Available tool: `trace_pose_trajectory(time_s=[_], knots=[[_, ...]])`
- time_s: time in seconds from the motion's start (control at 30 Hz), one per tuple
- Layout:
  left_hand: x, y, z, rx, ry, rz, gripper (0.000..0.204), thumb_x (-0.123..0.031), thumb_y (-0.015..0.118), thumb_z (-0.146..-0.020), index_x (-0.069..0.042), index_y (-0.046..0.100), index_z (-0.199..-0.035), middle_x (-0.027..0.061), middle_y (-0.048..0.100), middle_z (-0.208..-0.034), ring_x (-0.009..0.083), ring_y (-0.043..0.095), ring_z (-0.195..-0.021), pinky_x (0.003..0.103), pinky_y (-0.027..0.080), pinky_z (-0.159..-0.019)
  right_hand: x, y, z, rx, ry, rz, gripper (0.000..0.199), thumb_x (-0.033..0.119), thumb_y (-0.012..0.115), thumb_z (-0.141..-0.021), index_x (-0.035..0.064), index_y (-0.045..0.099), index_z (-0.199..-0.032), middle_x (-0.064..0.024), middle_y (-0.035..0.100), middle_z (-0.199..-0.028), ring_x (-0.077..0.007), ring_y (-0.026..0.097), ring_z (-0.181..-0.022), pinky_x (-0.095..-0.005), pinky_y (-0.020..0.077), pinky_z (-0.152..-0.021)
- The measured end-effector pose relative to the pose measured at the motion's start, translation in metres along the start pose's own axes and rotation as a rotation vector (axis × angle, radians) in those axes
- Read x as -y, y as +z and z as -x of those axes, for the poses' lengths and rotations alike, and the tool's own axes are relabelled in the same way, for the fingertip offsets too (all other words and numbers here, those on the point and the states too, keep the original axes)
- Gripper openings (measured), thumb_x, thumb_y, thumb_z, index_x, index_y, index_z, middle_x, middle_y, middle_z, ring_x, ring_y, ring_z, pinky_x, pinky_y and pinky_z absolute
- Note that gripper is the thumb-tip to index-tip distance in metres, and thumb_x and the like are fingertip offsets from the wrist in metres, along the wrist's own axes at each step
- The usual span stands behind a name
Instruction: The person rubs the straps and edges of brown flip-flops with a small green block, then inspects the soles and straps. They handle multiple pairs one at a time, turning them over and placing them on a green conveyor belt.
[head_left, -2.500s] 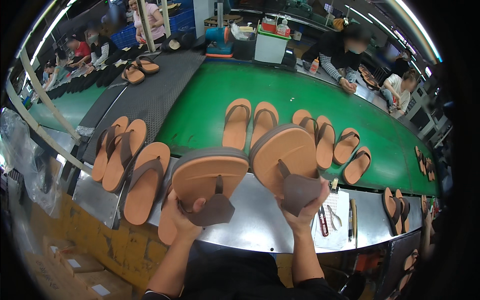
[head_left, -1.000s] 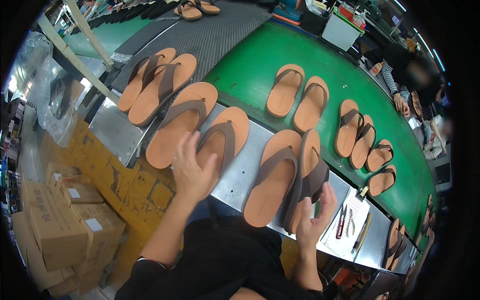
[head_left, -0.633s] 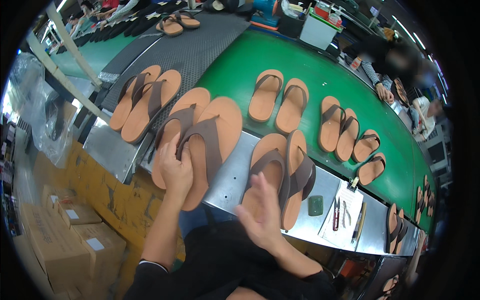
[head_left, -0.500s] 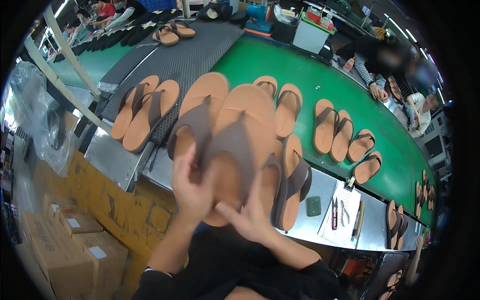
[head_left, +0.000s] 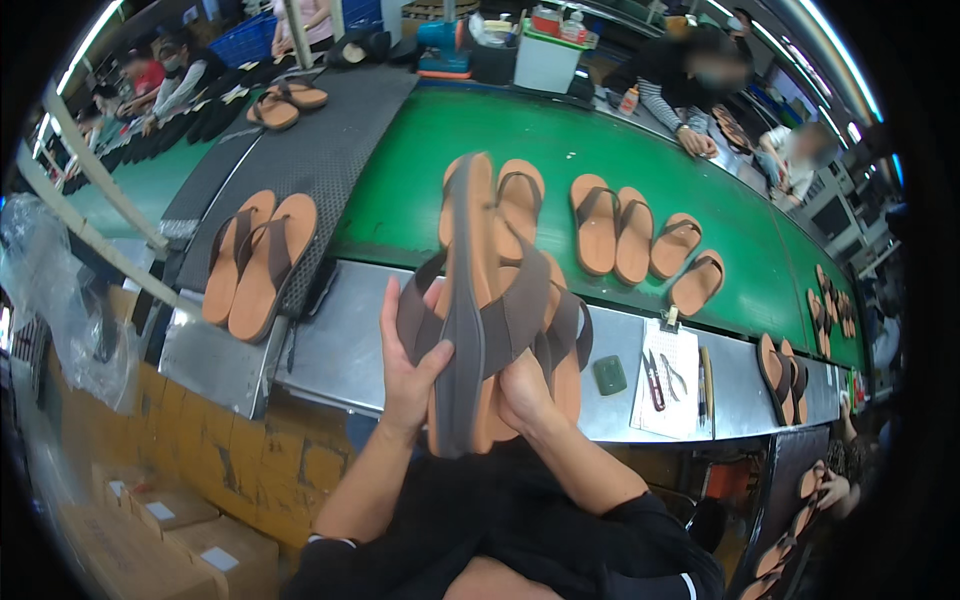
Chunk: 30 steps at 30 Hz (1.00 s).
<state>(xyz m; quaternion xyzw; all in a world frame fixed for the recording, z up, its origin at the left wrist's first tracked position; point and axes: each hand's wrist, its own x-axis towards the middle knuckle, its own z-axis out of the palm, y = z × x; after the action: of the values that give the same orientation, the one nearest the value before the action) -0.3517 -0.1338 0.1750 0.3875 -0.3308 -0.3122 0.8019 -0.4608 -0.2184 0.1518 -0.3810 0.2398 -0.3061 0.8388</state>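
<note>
Before me I hold a pair of tan flip-flops (head_left: 462, 370) upright and edge-on, their dark soles back to back and brown straps facing outward. My left hand (head_left: 408, 375) is closed round the left side, its thumb on the dark sole edge. My right hand (head_left: 525, 392) grips the lower right side below the strap; some of its fingers are hidden. Just behind stands another pair of flip-flops (head_left: 568, 375) on the metal ledge, partly covered by the held pair. Farther back, a pair of sandals (head_left: 520, 190) on the green belt is partly hidden too.
Several sandals (head_left: 597, 235) lie on the green belt (head_left: 400, 180). One pair (head_left: 270, 265) rests at the left ledge. Right of my hands are a green block (head_left: 609, 375), a clipboard (head_left: 668, 400) with cutters and pens, and another pair (head_left: 783, 380). Cartons (head_left: 215, 555) stand lower left. Co-workers sit across.
The held flip-flops have turned from footbeds facing me to edge-on, showing their dark sole sides. My hands have shifted along with them, and the head view has swung a little.
</note>
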Motion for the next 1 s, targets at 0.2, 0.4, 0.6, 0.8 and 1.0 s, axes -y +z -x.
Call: trace_pose_trajectory(time_s=[0.2, 0.4, 0.6, 0.8, 1.0], knots=[[0.031, -0.011, 0.040, 0.002, -0.158, 0.195, 0.076, -0.031, 0.055, -0.101, -0.003, 0.012, -0.156, 0.0154, 0.036, -0.151, 0.0224, 0.040, -0.137, 0.037, 0.035, -0.113, 0.003, -0.008, 0.013, -0.144, 0.002, -0.160, 0.044, 0.035, 0.044, -0.105, 0.0016, 0.053, -0.132, -0.0091, 0.063, -0.124, -0.0197, 0.062, -0.112, -0.0351, 0.0509, -0.097], [0.019, -0.014, 0.042, 0.116, -0.398, 0.426, 0.075, -0.054, 0.034, -0.103, 0.007, 0.033, -0.146, 0.0251, 0.051, -0.137, 0.0314, 0.059, -0.119, 0.043, 0.051, -0.099, 0.013, -0.022, 0.031, -0.021, 0.010, -0.455, 0.043, 0.039, 0.052, -0.100, 0.0038, 0.056, -0.124, -0.0058, 0.062, -0.102, -0.0155, 0.062, -0.092, -0.0244, 0.0566, -0.076], [0.012, -0.002, 0.026, 0.444, -0.436, 0.782, 0.089, -0.065, 0.015, -0.100, 0.008, 0.031, -0.146, 0.0309, 0.051, -0.132, 0.0380, 0.059, -0.118, 0.047, 0.053, -0.097, -0.002, -0.036, 0.030, 0.348, 0.168, -0.830, 0.060, 0.045, 0.061, -0.094, -0.0033, 0.047, -0.128, -0.0082, 0.055, -0.088, -0.0160, 0.058, -0.077, -0.0253, 0.0508, -0.065], [0.011, 0.002, 0.012, 0.119, -0.497, 1.240, 0.081, -0.061, 0.018, -0.100, 0.002, 0.030, -0.149, 0.0330, 0.049, -0.133, 0.0436, 0.060, -0.115, 0.054, 0.058, -0.085, 0.000, -0.040, 0.009, 0.701, 0.139, -0.916, 0.063, 0.046, 0.068, -0.089, -0.0014, 0.048, -0.125, -0.0075, 0.055, -0.086, -0.0159, 0.059, -0.073, -0.0274, 0.0507, -0.064], [0.006, 0.020, -0.013, 0.253, -0.499, 1.319, 0.091, -0.069, 0.012, -0.096, 0.002, 0.023, -0.152, 0.0362, 0.049, -0.131, 0.0490, 0.061, -0.111, 0.059, 0.057, -0.082, 0.014, -0.040, -0.016, 0.708, 0.185, -0.923, 0.059, 0.042, 0.069, -0.090, -0.0012, 0.049, -0.124, -0.0091, 0.058, -0.090, -0.0187, 0.063, -0.078, -0.0290, 0.0532, -0.068]])
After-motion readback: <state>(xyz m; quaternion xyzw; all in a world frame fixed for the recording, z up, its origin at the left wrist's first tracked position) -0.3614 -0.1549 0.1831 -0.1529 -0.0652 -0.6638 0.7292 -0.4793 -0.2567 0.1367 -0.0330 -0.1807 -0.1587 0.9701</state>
